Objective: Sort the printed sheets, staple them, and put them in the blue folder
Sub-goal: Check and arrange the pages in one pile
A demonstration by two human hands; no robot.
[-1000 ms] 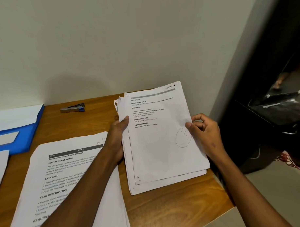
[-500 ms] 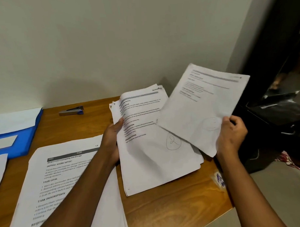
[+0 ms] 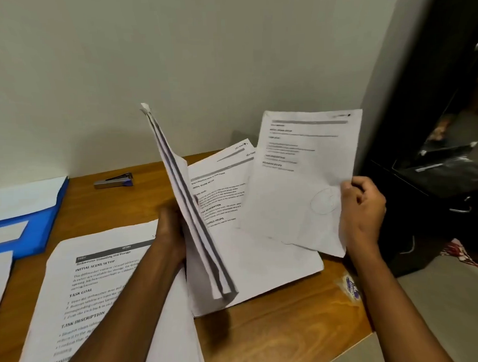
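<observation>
Whereas half a second ago the white printed sheets [image 3: 195,209] lay flat on the wooden table [image 3: 278,328], several are now raised on edge, gripped by the left hand [image 3: 170,229]; one circled sheet [image 3: 300,178] is pinched higher by the right hand [image 3: 364,203].

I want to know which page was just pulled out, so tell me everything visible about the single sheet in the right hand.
The single sheet is white printed paper with a grey header bar, short blurred text blocks in its upper half, and a hand-drawn pen circle near its right edge. It looks slightly creased. It is held up off the wooden table, tilted, printed side facing the camera. The right hand pinches its right edge beside the circle. Its lower left part overlaps the stack of sheets lying beneath.
</observation>
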